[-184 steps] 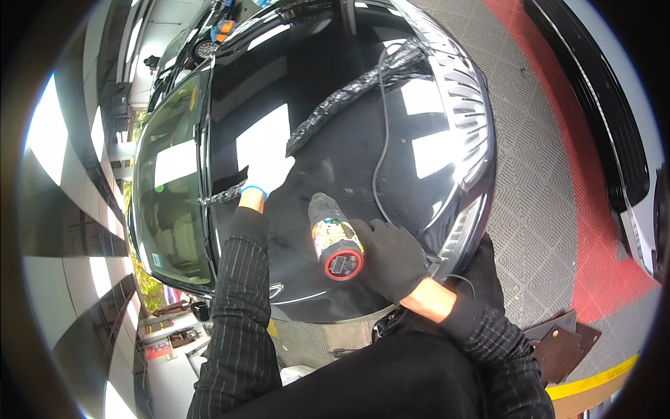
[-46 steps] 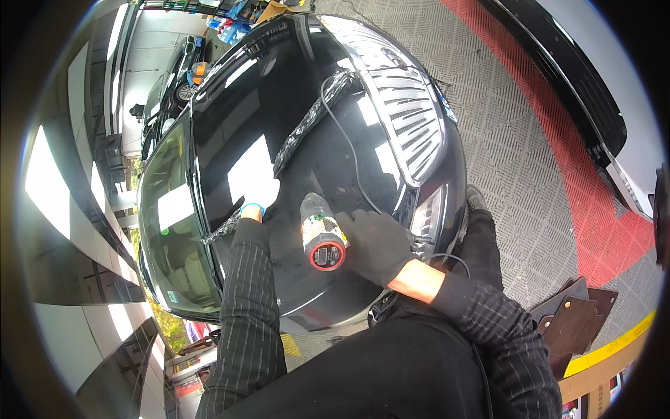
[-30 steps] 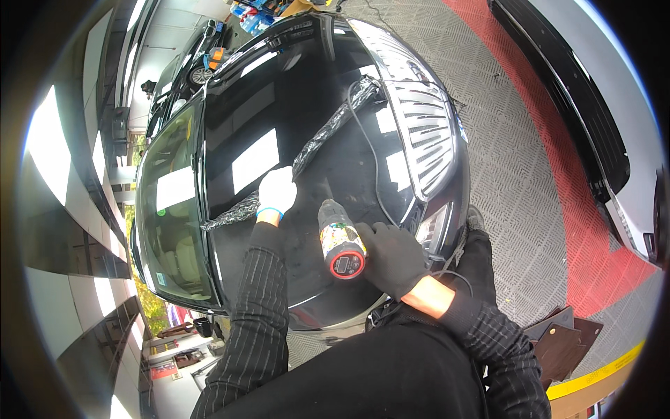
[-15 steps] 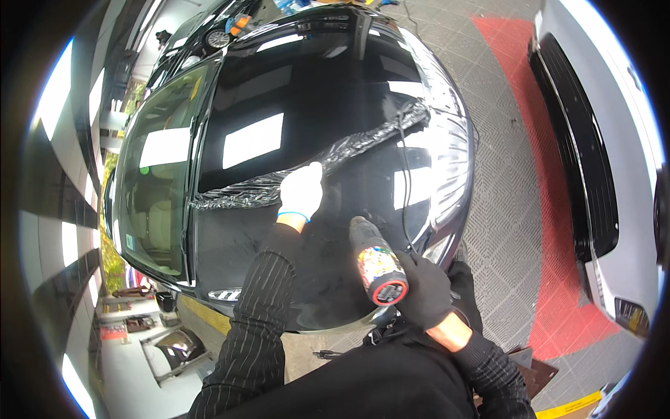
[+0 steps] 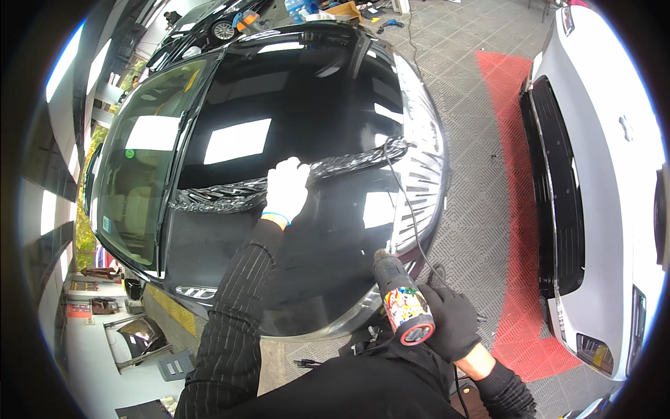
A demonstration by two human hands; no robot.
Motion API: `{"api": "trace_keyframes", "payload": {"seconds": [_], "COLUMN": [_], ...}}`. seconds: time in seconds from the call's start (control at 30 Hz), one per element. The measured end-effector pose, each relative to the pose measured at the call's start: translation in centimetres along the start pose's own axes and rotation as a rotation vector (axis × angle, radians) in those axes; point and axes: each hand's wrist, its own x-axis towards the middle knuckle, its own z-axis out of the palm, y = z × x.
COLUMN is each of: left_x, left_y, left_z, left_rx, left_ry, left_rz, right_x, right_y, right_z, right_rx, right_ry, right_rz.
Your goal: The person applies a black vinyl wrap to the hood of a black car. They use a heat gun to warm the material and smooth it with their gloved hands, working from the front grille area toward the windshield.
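Note:
In front of me is a black car hood [image 5: 279,293] with a glossy surface. A bunched, wrinkled strip of black plastic film [image 5: 223,195] runs across it, from the windshield side to the grille side. My left hand [image 5: 287,188], in a white glove, is closed on this strip around its middle, fingers hiding the part beneath. My right hand [image 5: 452,322], black-gloved, grips a heat gun [image 5: 405,297] covered in colourful stickers. Its nozzle points away from me, by the hood's front edge near the grille. The heat gun's handle is mostly hidden by the hand.
A dark cable [image 5: 415,216] crosses the car's chrome grille [image 5: 422,167]. To the right stands a white car [image 5: 600,174], beyond a red floor strip [image 5: 520,265]. At the far left another black car [image 5: 209,28] is parked; bottles and a cardboard box [image 5: 342,12] lie behind the hood.
The whole view has shifted. The heat gun has moved right and nearer to me, away from the middle of the hood. My left hand stays on the film strip.

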Motion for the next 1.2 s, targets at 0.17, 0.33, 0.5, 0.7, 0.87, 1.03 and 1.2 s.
{"api": "trace_keyframes", "payload": {"seconds": [0.17, 0.33, 0.5, 0.7, 0.87, 1.03, 1.2], "left_x": [1.5, 1.0, 0.5, 0.1, -0.8, -0.2, 2.3], "left_y": [1.0, 1.5, 1.7, 0.9, 0.8, 1.2, 0.6], "left_z": [0.7, 0.7, 0.0, 0.9, 2.4, 3.0, 2.7], "left_rx": [0.053, 0.067, 0.057, 0.053, -0.045, -0.076, -0.088], "left_ry": [-0.110, -0.141, -0.097, -0.099, 0.019, 0.099, 0.199], "left_rz": [-0.006, -0.008, 0.037, 0.113, 0.165, 0.139, 0.170], "right_x": [-4.1, -6.5, -7.4, -11.1, -16.0, -18.8, -12.9], "right_y": [5.5, 8.7, 10.4, 13.3, 16.5, 16.3, 11.4], "right_z": [-9.0, -14.3, -17.1, -19.0, -25.3, -25.0, -15.1], "right_rx": [-0.215, -0.265, -0.303, -0.176, -0.488, -0.069, -0.030], "right_ry": [-0.027, 0.109, 0.191, 0.340, 0.384, 0.641, 0.476], "right_rz": [0.061, 0.166, 0.166, 0.270, 0.354, 0.498, 0.419]}}
